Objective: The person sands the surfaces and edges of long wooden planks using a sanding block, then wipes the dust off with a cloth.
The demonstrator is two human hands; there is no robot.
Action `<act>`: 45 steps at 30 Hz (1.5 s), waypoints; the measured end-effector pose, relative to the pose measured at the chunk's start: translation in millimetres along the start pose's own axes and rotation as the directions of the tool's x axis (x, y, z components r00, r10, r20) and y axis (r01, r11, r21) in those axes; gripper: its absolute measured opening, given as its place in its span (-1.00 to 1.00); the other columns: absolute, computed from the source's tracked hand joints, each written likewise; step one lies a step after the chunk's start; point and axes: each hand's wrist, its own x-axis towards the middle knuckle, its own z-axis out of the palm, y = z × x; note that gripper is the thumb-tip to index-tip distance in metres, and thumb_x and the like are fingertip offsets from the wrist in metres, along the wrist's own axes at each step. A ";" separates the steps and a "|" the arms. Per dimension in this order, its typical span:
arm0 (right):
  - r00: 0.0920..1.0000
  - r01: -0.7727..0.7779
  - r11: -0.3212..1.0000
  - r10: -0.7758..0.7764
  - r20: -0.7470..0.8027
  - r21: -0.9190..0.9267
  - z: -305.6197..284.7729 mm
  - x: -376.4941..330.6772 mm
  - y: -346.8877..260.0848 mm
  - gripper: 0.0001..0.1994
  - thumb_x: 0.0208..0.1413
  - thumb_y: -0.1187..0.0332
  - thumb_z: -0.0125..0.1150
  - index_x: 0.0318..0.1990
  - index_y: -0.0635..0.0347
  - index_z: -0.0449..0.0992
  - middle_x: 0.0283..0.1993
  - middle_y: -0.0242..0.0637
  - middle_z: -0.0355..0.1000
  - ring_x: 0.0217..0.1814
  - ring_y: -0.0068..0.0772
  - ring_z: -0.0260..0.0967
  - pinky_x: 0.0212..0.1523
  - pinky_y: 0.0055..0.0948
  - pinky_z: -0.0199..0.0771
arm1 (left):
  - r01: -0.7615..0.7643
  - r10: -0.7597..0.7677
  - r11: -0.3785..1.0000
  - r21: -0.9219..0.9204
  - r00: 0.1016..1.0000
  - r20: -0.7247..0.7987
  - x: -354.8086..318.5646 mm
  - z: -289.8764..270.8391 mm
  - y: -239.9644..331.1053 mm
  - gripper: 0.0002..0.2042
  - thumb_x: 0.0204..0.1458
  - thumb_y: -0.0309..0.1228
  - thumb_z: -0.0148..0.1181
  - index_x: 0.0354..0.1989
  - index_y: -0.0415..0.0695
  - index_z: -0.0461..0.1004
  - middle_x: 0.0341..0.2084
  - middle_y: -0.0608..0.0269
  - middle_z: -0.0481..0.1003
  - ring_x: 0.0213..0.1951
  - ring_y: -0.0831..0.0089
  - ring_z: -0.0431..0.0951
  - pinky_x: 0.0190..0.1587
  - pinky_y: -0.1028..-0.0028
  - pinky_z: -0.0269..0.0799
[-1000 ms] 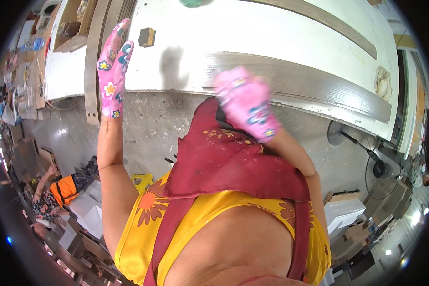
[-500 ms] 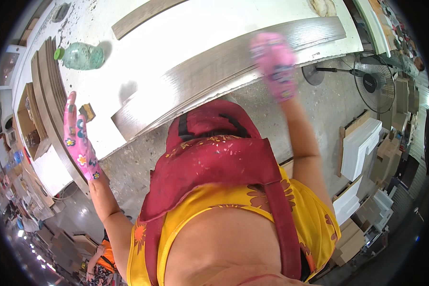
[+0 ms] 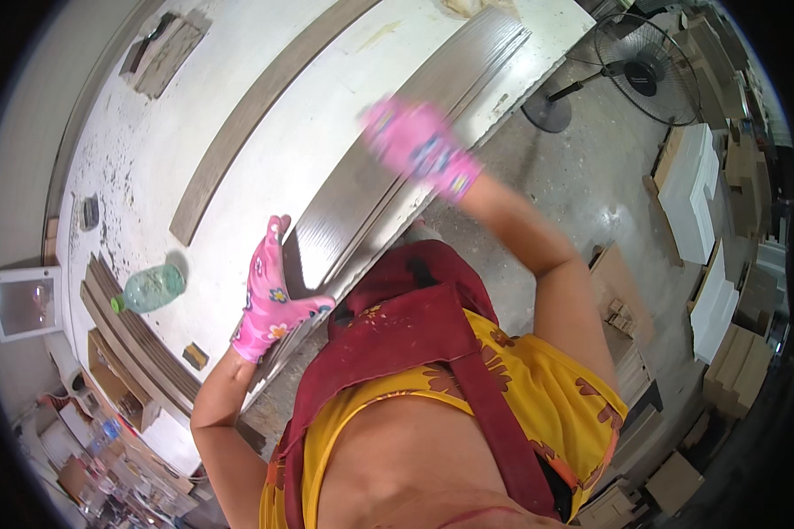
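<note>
Long grey wood-grain boards [image 3: 348, 207] lie in a low stack along the near edge of the white table. My left hand [image 3: 269, 304], in a pink floral glove, is at the stack's left end, thumb stretched apart from the straight fingers. It seems to rest against that end and grips nothing. Over the middle of the top board is my right hand [image 3: 415, 145], gloved alike; its fingers are smeared by motion, so I cannot see whether they hold anything.
Another narrow board [image 3: 256, 123] lies farther back. To the left are a green-capped bottle [image 3: 154, 288], stacked strips [image 3: 137, 331] and a small yellow-and-dark block [image 3: 195, 356]. A black fan [image 3: 644, 75] stands on the floor at right, near white panels [image 3: 686, 198].
My left hand has come from the side strips to the left end of the board stack. My right hand has moved left along the boards. The whole view has turned.
</note>
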 end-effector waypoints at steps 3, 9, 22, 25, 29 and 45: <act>0.933 -0.347 0.868 0.281 -0.227 -0.354 82.4 -69.5 227.7 -0.80 0.21 0.40 -0.12 -0.14 0.12 0.47 -0.17 -0.30 0.44 -0.27 -0.27 0.42 -0.17 -0.43 0.51 | -0.104 0.087 0.975 0.195 0.992 0.094 22.0 3.9 9.4 0.16 -0.49 -0.09 0.55 0.33 -0.29 -0.02 0.19 -0.13 0.23 0.12 -0.07 0.31 0.18 0.16 0.22; 0.230 -0.690 0.302 0.953 -0.197 0.658 16.9 -111.0 254.5 -0.63 0.11 0.13 0.17 -0.12 0.28 0.55 -0.22 -0.12 0.56 -0.23 -0.29 0.49 -0.16 -0.40 0.41 | 0.040 -0.065 0.977 0.208 0.992 0.111 13.4 3.3 11.5 0.08 -0.44 -0.28 0.53 0.33 -0.28 -0.01 0.16 -0.09 0.25 0.11 -0.04 0.29 0.17 0.18 0.22; 0.223 -0.369 0.344 0.935 -0.277 0.863 15.8 -139.8 77.3 -0.81 0.08 0.50 0.23 -0.13 0.19 0.57 -0.30 -0.44 0.47 -0.28 -0.60 0.39 -0.29 -0.57 0.43 | 0.213 -0.229 0.967 0.137 0.968 0.106 19.8 -15.7 5.2 -0.03 -0.36 -0.38 0.47 0.32 -0.24 0.05 0.21 -0.07 0.25 0.16 0.06 0.33 0.21 0.27 0.23; 0.790 -0.264 0.876 0.437 -0.430 0.405 -42.6 -99.1 20.5 -0.86 -0.02 0.43 0.17 -0.27 0.09 0.55 -0.41 -0.39 0.38 -0.36 -0.46 0.36 -0.37 -0.45 0.44 | 0.193 -0.214 0.966 0.170 0.971 0.110 21.1 -14.7 8.8 -0.02 -0.38 -0.40 0.48 0.31 -0.24 0.06 0.20 -0.07 0.26 0.16 0.05 0.32 0.20 0.25 0.24; 0.992 -0.040 0.916 0.083 -0.090 0.398 -47.8 -45.3 -59.9 -0.83 0.01 0.26 0.05 -0.27 0.07 0.45 -0.31 -0.37 0.32 -0.24 -0.31 0.42 -0.23 -0.26 0.43 | 0.120 -0.154 0.965 0.232 0.979 0.135 24.8 -17.0 9.4 0.01 -0.43 -0.44 0.50 0.31 -0.24 0.05 0.18 -0.06 0.27 0.14 0.04 0.32 0.18 0.24 0.26; 0.120 -0.820 0.203 0.975 -0.186 0.535 41.3 -200.0 160.9 -0.75 0.14 0.21 0.16 -0.17 0.18 0.54 -0.25 -0.19 0.53 -0.21 -0.28 0.47 -0.15 -0.41 0.40 | 0.228 -0.233 0.954 0.194 0.972 0.005 48.2 -62.9 -43.1 0.01 -0.46 -0.49 0.42 0.33 -0.22 0.05 0.26 0.01 0.20 0.28 0.13 0.20 0.30 0.31 0.09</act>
